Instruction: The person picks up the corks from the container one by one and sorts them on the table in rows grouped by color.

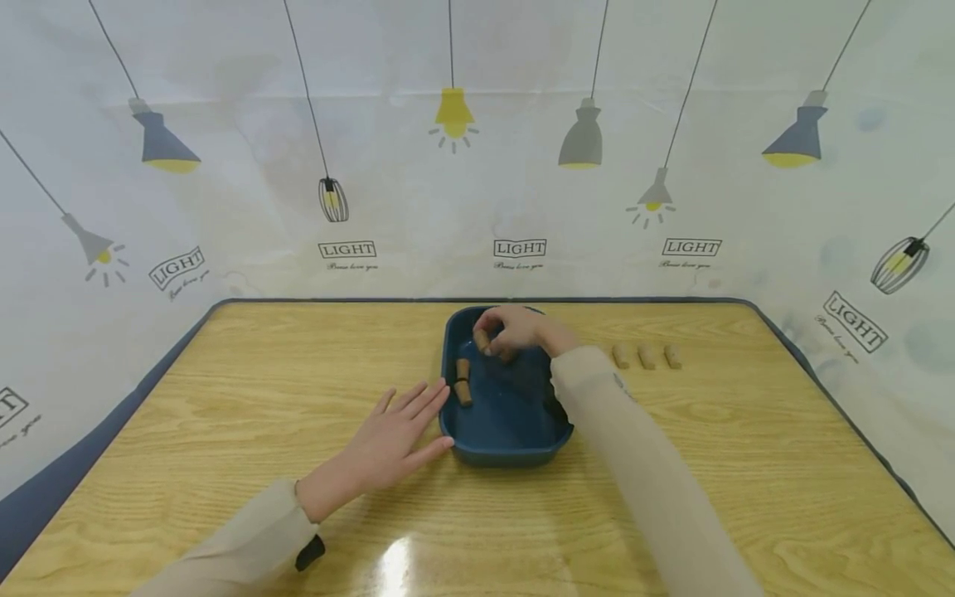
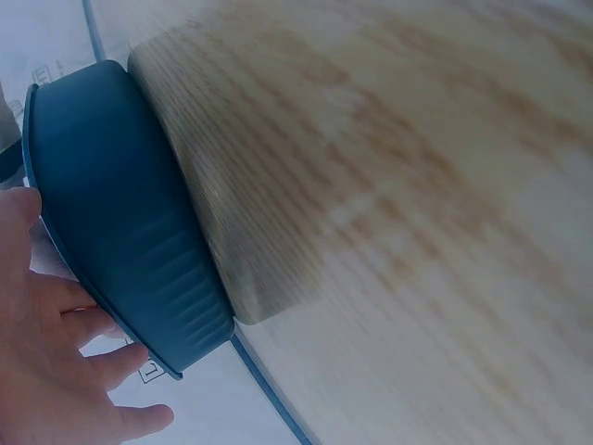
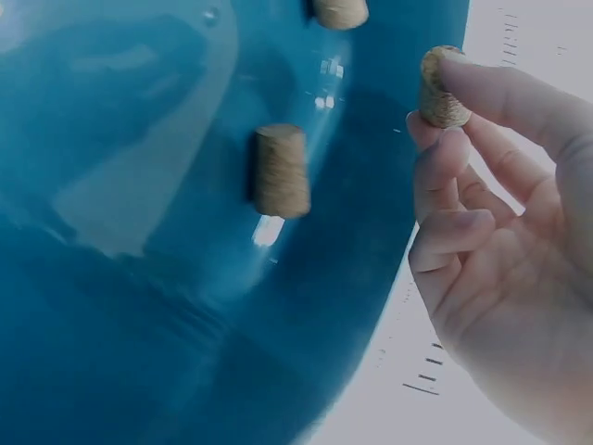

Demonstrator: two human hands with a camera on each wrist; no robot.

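Note:
A blue rectangular basin (image 1: 496, 431) stands on the table, and two tapered cork stoppers (image 1: 464, 393) lie inside along its left wall. Over the far part of the basin, my right hand (image 1: 517, 328) pinches another cork stopper (image 3: 443, 93) between thumb and fingertips. The right wrist view shows that held cork above the basin's edge, with a second cork stopper (image 3: 283, 172) down on the basin floor. With fingers spread and straight, my left hand (image 1: 391, 439) touches the basin's left rim; in the left wrist view its fingers rest along the basin's outer edge (image 2: 120, 204).
Three more cork stoppers (image 1: 647, 356) stand in a row on the wooden table (image 1: 261, 398), right of the basin. Behind the table's far edge hangs a white backdrop (image 1: 418, 199) printed with lamps. My right sleeve (image 1: 634, 448) covers part of the basin's right side.

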